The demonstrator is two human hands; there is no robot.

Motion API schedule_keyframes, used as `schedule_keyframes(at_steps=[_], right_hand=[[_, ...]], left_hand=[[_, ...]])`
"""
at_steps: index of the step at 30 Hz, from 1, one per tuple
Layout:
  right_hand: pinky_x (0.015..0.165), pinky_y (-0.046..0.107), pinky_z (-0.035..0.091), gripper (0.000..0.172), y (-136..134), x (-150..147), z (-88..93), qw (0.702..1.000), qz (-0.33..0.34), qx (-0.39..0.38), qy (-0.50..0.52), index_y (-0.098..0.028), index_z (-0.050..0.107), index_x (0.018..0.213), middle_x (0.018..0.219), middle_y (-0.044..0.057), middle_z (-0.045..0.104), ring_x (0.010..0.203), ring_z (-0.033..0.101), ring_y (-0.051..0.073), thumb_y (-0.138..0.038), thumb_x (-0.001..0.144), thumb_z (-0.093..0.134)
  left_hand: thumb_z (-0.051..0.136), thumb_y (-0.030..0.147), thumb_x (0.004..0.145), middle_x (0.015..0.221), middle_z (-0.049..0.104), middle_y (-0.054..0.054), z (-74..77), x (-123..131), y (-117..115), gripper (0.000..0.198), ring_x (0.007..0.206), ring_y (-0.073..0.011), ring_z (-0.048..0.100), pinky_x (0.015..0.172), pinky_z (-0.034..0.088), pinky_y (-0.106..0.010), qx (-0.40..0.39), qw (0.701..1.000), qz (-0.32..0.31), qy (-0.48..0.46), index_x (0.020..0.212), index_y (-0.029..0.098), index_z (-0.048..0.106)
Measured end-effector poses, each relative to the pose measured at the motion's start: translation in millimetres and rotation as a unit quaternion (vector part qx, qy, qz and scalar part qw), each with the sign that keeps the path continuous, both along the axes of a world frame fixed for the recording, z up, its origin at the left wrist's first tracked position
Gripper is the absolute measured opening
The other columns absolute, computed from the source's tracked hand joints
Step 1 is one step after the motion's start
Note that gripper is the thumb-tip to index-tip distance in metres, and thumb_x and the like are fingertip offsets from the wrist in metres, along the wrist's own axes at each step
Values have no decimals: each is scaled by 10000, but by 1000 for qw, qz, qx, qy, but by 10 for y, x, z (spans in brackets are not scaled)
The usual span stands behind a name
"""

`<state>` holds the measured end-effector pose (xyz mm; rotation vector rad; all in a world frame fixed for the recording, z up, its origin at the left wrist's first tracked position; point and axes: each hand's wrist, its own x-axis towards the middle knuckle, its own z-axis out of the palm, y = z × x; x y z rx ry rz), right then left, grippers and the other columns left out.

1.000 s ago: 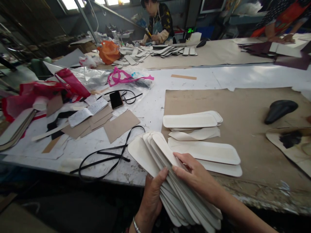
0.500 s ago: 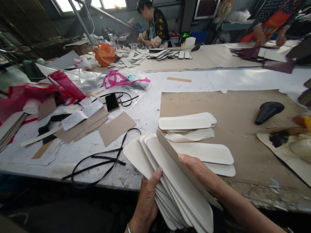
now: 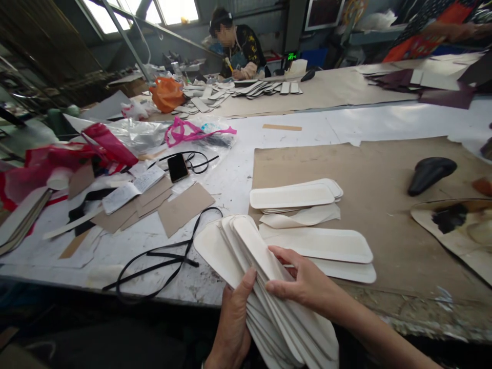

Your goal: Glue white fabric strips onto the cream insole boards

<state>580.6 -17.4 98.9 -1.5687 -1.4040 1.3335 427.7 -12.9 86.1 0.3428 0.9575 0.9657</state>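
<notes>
A fanned stack of long white panels with rounded ends is held over the table's front edge, slanting down toward me. My left hand grips it from the left, thumb on top and fingers underneath. My right hand is closed over the stack's right side, its thumb on the face of the top panel and its fingers at the far edge. Just beyond lie more white panels, a creased white strip and another small pile of panels.
A brown sheet covers the table's right part, with a black saddle-shaped object on it. To the left are a black strap, a phone, an open notebook and plastic bags. Co-workers are across the table.
The top panel, earlier lifted at its edge by my right hand, now lies down against the stack. My right hand has shifted left, with its thumb over the top face.
</notes>
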Motion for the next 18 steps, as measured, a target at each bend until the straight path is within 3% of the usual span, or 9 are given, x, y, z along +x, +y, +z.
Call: schedule_keyframes(at_steps=[4,10,14,18], right_hand=[[993,422,363,710,-3,-47,-2,998,-6,19,-60,-142,482,1272,1221,122,542,1114,497,267,-357,634,709],[968,417,383,609,-1,-43,51,996,15,32,-77,-138,517,1240,1193,123,560,1092,511,264,-343,682,651],[985,439,370,611,7,-3,43,999,12,18,-48,-147,513,1250,1231,125,546,1134,488,279,-356,690,641],[979,428,384,581,20,73,45,999,4,-14,47,-165,517,1254,1278,108,526,1150,489,277,-391,725,596]], left_hand=[[639,263,779,1058,674,-80,-7,14,-1,561,1017,-254,607,901,491,-367,7,1000,5,2,1298,202,434],[650,256,767,1000,689,-104,-15,19,-1,519,1005,-270,611,875,507,-367,-6,1000,-3,9,1248,141,490],[644,255,769,990,693,-99,10,25,4,532,988,-265,619,870,506,-364,2,1000,6,6,1263,154,474],[627,259,778,1014,684,-108,6,18,5,538,991,-264,616,874,500,-370,-8,1000,12,10,1275,142,458]])
